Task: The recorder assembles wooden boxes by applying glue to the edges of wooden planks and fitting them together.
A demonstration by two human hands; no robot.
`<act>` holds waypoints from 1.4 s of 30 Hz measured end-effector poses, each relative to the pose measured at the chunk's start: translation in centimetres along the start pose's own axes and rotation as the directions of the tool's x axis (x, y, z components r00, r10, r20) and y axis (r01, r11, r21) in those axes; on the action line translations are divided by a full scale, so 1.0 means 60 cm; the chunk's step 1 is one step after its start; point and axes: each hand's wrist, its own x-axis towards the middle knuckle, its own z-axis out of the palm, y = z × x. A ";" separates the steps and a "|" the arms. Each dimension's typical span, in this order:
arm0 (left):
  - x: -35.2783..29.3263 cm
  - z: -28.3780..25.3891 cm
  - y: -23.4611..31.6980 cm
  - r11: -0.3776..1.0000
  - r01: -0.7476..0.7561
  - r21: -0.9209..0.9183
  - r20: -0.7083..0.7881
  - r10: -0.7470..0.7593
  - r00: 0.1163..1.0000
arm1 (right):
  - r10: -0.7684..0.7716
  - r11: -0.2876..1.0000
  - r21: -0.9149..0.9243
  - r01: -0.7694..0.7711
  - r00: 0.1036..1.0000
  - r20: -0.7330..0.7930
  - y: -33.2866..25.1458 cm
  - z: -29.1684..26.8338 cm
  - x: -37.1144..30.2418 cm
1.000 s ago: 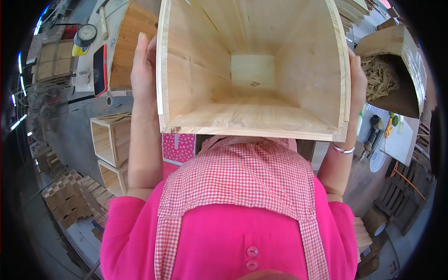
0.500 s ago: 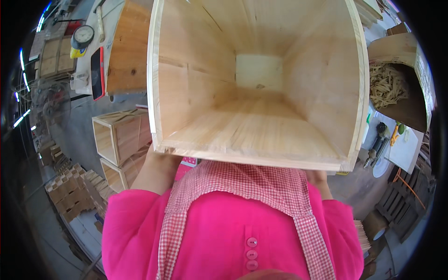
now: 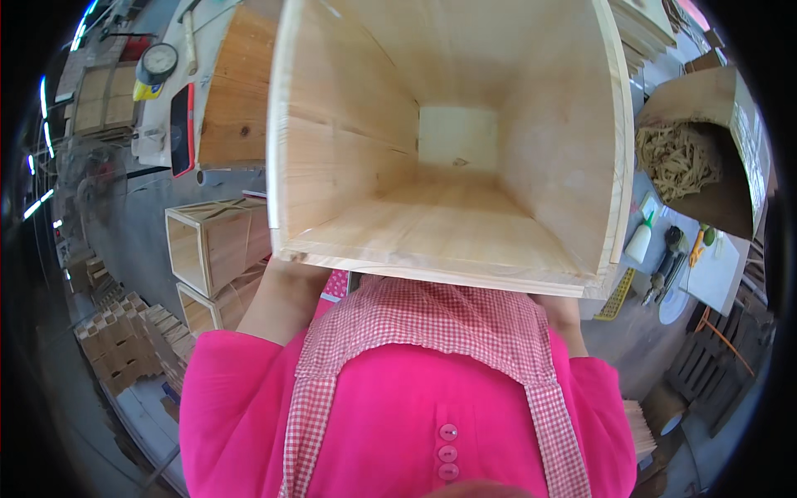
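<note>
Right up in front of the chest sits a big open-topped crate of pale wooden boards [image 3: 448, 166], its open mouth turned toward the camera so you look straight down past the side walls to the small square bottom panel. It fills the upper middle of the view, with its near lower edge over the pink-and-white checked apron [image 3: 432, 332] worn on a bright pink top [image 3: 374, 423].

Both bare forearms run up under that near edge. The left forearm [image 3: 282, 303] climbs from the pink sleeve and vanishes beneath the crate's lower left corner; the right forearm [image 3: 569, 319] shows only as a sliver under the lower right corner. Neither hand is visible, both are hidden behind the boards, so I cannot tell whether the fingers are spread or clamped.

Down to the left, two smaller open wooden crates [image 3: 212, 241] stand stacked on the grey floor [image 3: 133, 216], just beside the left forearm. Farther left lie heaps of short wooden slats [image 3: 124, 349]. At upper left a bench [image 3: 154, 133] carries a round dial clock [image 3: 158, 60] and a dark red-edged tablet [image 3: 180, 129]. Out to the right, a cardboard box of straw-coloured shavings [image 3: 689, 158] tilts open, and below it a white squeeze bottle [image 3: 639, 241] stands near some small tools.
</note>
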 end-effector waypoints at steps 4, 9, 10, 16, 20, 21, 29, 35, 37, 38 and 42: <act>0.078 0.023 0.003 0.995 -0.098 -0.031 0.014 0.099 0.995 | -0.125 0.992 0.038 0.123 0.991 0.057 0.033 0.052 0.117; 0.165 -0.027 0.087 0.965 -0.241 -0.099 0.068 0.248 0.966 | -0.297 0.955 0.056 0.292 0.945 0.139 0.068 -0.067 0.138; 0.177 -0.040 0.122 0.957 -0.276 -0.093 0.098 0.285 0.954 | -0.318 0.948 0.056 0.313 0.936 0.150 0.073 -0.072 0.146; 0.191 0.053 0.218 0.928 -0.353 0.123 0.066 0.347 0.935 | -0.549 0.558 -0.454 0.695 0.719 0.425 -0.073 -0.028 0.205; 0.215 0.073 0.228 0.894 -0.394 0.214 0.055 0.391 0.919 | -0.439 0.452 -0.579 0.678 0.735 0.517 -0.087 -0.027 0.244; 0.213 0.076 0.232 0.873 -0.416 0.256 0.050 0.417 0.907 | -0.451 0.383 -0.622 0.683 0.725 0.520 -0.087 -0.033 0.249; 0.227 0.070 0.208 0.858 -0.372 0.354 0.049 0.380 0.924 | -0.689 0.264 -0.484 0.835 0.514 0.511 -0.041 -0.056 0.287; 0.020 -0.016 0.121 0.884 -0.314 0.347 0.209 0.254 0.944 | -0.245 0.920 -0.194 0.339 0.888 0.390 -0.015 -0.114 0.113; -0.033 -0.035 0.089 0.867 -0.375 0.329 0.280 0.290 0.915 | -0.185 0.976 -0.016 0.217 0.866 0.465 -0.005 -0.110 0.078; -0.053 -0.046 0.079 0.827 -0.432 0.360 0.335 0.318 0.887 | -0.280 0.935 -0.057 0.349 0.830 0.483 0.003 -0.105 0.074; -0.057 -0.062 0.056 0.791 -0.551 0.267 0.469 0.393 0.791 | -0.217 0.966 -0.029 0.256 0.871 0.441 0.008 -0.110 0.081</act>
